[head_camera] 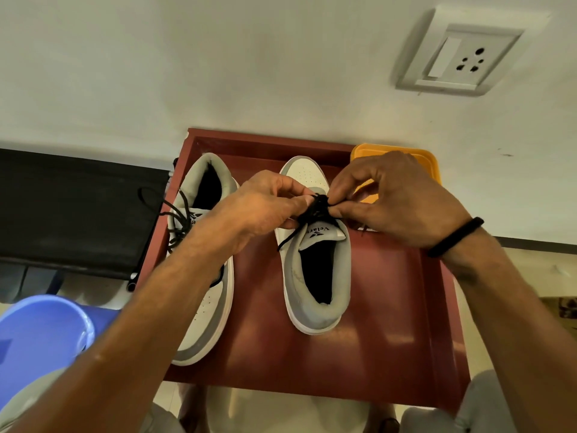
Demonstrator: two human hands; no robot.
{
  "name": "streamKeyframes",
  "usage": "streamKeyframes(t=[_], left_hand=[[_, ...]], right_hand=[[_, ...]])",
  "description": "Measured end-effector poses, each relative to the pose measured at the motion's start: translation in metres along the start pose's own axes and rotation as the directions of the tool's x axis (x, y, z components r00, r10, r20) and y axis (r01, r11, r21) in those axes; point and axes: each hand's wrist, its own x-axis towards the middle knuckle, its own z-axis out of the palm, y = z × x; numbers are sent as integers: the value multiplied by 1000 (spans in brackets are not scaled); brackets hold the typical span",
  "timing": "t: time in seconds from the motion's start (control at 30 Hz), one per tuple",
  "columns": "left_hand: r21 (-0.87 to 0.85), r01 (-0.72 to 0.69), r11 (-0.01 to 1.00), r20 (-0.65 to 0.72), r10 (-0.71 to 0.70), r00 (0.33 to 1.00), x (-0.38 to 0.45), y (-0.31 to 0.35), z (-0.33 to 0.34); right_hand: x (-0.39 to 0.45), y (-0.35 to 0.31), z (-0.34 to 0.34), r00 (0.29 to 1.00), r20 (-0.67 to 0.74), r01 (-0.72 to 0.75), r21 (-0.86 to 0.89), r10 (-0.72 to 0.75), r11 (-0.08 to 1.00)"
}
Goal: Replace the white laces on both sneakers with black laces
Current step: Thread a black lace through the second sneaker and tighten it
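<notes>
Left sneaker (204, 260): on red table (374, 307), black-laced, midsection hidden by forearm. Left hand (265, 207): fingers curled, black lace (317, 207) pinched. Right sneaker (315, 270): lace held above tongue. Right hand (396, 201): fingertips pinched on same lace; knot detail indistinct. Yellow tray (427, 160): mostly hidden.

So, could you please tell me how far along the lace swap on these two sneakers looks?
Done, it seems: the left sneaker already carries black laces, loose ends trailing over the table edge. In hand: the left hand and right hand pinch the black lace at the right sneaker, apparently tying it. Left: finishing that knot; I cannot tell whether the left sneaker is tied.
</notes>
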Motion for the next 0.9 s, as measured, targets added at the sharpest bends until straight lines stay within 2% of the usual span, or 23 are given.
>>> streamKeyframes(t=[0.07, 0.13, 0.2, 0.37, 0.43, 0.53, 0.63, 0.77, 0.9], left_hand=[[190, -22, 982, -69, 36, 997, 1, -4, -6], [402, -18, 915, -133, 78, 988, 2, -7, -13], [532, 7, 847, -175, 102, 979, 0, -7, -19], [602, 52, 797, -201, 88, 976, -1, -8, -19], [610, 48, 791, -213, 105, 971, 0, -10, -18], [486, 26, 874, -234, 101, 967, 1, -6, -22], [224, -20, 974, -216, 70, 974, -1, 0, -27], [-49, 7, 999, -113, -12, 994, -4, 6, -23], [-198, 13, 980, -66, -27, 997, -3, 8, -16]], right_hand=[[-4, 2, -9, 994, 94, -56, 70, 50, 996], [-10, 6, -20, 972, 216, -117, 102, 93, 988], [-15, 12, -29, 941, 313, -166, 94, 129, 982], [-21, 15, -42, 867, 474, -217, 80, 155, 973], [-21, 15, -39, 886, 434, -220, 87, 162, 972], [-15, 13, -35, 963, 211, -213, 220, 167, 952], [-12, 10, -33, 970, 93, -242, 438, 224, 866], [-10, 6, -24, 923, 169, -375, 603, 347, 704], [-8, -1, -23, 912, 245, -395, 738, 329, 547]])
